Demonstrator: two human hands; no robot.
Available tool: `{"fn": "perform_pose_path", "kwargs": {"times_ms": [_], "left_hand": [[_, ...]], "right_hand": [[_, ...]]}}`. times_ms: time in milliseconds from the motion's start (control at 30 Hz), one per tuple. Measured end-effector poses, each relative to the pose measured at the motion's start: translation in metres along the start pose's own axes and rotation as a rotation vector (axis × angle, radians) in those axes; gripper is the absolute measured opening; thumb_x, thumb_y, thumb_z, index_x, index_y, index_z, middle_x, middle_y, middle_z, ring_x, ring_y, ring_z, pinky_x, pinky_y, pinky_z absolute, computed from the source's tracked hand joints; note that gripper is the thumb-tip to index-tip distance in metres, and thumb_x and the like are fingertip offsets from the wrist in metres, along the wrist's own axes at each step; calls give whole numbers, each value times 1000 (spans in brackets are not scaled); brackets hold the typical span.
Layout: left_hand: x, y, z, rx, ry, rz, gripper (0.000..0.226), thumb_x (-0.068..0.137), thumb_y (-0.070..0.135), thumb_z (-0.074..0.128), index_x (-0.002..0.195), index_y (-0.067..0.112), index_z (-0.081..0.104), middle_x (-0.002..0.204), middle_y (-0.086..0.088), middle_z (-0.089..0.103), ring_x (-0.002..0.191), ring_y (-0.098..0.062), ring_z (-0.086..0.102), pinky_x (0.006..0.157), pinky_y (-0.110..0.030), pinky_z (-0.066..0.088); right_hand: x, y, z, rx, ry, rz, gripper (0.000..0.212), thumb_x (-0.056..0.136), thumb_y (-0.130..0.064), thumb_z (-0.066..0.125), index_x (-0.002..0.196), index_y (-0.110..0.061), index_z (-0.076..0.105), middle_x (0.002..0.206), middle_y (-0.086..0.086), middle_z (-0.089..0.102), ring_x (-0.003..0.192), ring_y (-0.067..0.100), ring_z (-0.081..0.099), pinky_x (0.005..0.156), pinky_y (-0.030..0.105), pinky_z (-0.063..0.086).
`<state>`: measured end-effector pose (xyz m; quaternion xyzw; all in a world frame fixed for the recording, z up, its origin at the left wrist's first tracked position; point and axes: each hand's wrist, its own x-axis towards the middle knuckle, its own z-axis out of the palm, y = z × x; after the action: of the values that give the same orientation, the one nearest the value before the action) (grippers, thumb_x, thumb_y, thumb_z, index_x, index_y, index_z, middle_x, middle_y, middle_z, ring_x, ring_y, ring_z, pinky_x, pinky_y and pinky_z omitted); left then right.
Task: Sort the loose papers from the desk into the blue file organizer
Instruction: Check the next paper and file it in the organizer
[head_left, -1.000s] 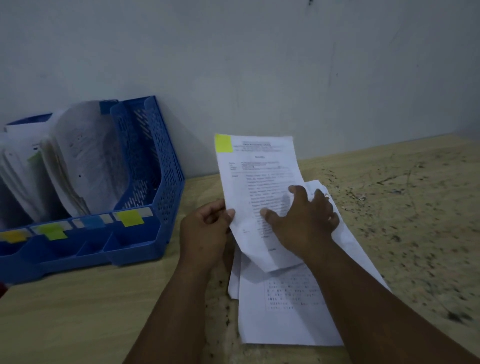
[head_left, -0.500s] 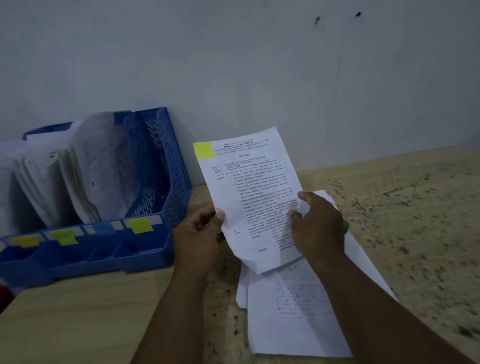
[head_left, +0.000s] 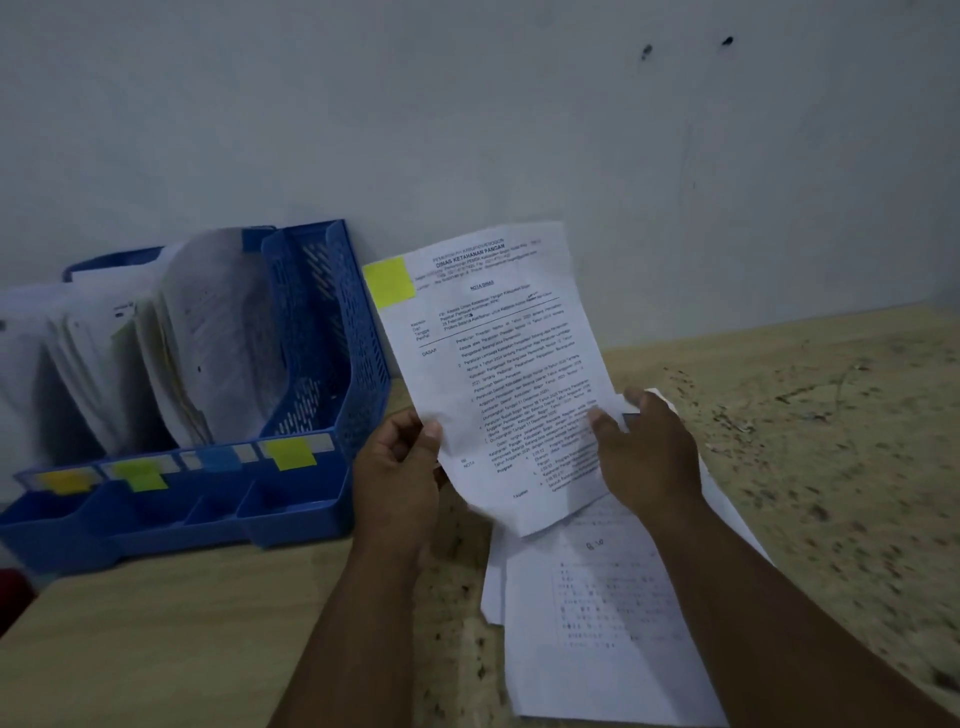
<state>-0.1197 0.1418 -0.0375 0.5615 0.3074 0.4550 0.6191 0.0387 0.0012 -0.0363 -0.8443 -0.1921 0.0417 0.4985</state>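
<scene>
Between two hands (head_left: 400, 470) (head_left: 649, 457), one sheet (head_left: 498, 374)

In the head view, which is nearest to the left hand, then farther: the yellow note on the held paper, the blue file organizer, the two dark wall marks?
From the left hand:
1. Blue file organizer, beside it, leftward.
2. Yellow note, above, on the held paper.
3. Wall marks, high right.

An office: a blue file organizer (head_left: 322, 364) of papers on a desk (head_left: 156, 649), printed official letter (head_left: 498, 364).
</scene>
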Motion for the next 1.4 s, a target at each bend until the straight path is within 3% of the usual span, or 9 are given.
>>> {"fn": "perform_pose_path", "kwargs": {"times_ms": [133, 233, 433, 567, 667, 833, 1100, 1300, 1400], "left_hand": [[-3, 9, -3, -92, -11, -29, 10, 98, 14, 64, 102, 17, 73, 102, -3, 78, 100, -32, 72, 87, -49, 58], [-7, 18, -4, -181, -84, -65, 19, 97, 13, 63, 114, 13, 71, 107, -5, 77, 96, -26, 73, 79, -41, 59], [-11, 20, -6, -54, -69, -58, 28, 93, 32, 71, 121, 27, 71, 109, 7, 77, 102, -20, 72, 88, -48, 60], [-10, 31, -14, 23, 34, 106, 15, 97, 27, 66, 110, 31, 72, 96, 19, 77, 87, -3, 72, 69, -21, 59], [-12, 46, -19, 39, 127, 178, 13, 98, 24, 64, 105, 32, 71, 88, 21, 76, 80, 2, 71, 62, -13, 56], [-10, 72, -29, 50, 338, 256, 11, 99, 29, 63, 108, 28, 69, 93, 21, 66, 83, 1, 63, 66, -19, 52], [11, 105, -58, 139, 507, 400, 33, 101, 29, 60, 130, 15, 66, 87, 22, 56, 80, -8, 56, 65, -20, 42], [34, 109, -70, 121, 569, 441, 29, 104, 29, 54, 130, 23, 66, 97, 17, 62, 86, -6, 59, 67, -19, 46], [41, 104, -72, 80, 517, 486, 27, 106, 30, 49, 120, 50, 61, 102, 27, 63, 95, 1, 63, 78, -25, 54]], "right_hand": [[4, 2, -1, 77, 81, -84, 22, 98, -40, 59, 89, -22, 68, 81, -8, 65, 77, 19, 59, 71, 30, 40], [2, -2, 1, 168, 62, -118, 22, 98, -41, 59, 84, -27, 67, 75, -14, 63, 75, 14, 60, 70, 31, 42], [-12, -13, 16, 125, 0, -166, 42, 101, -43, 52, 62, -27, 50, 62, -7, 53, 66, 15, 52, 56, 27, 36], [-17, -23, 29, 113, -10, -206, 30, 103, -44, 47, 90, -29, 70, 83, -13, 65, 77, 5, 58, 60, 19, 37], [-22, -39, 36, 126, -29, -260, 20, 103, -36, 49, 113, -31, 65, 96, -17, 66, 81, -5, 57, 59, 11, 38], [-27, -82, 46, 260, -180, -328, 44, 95, -36, 65, 131, -46, 42, 111, -18, 61, 88, 2, 64, 63, 18, 47], [-29, -153, 84, 375, -388, -507, 50, 95, -31, 68, 136, -42, 42, 118, -21, 57, 100, -2, 59, 75, 6, 48], [-29, -191, 123, 362, -561, -512, 60, 100, -25, 62, 151, -31, 33, 132, -17, 44, 119, 5, 52, 104, 18, 41], [-28, -195, 141, 342, -599, -491, 62, 100, -24, 61, 154, -28, 30, 141, -11, 44, 122, 3, 47, 108, 17, 36]]}}
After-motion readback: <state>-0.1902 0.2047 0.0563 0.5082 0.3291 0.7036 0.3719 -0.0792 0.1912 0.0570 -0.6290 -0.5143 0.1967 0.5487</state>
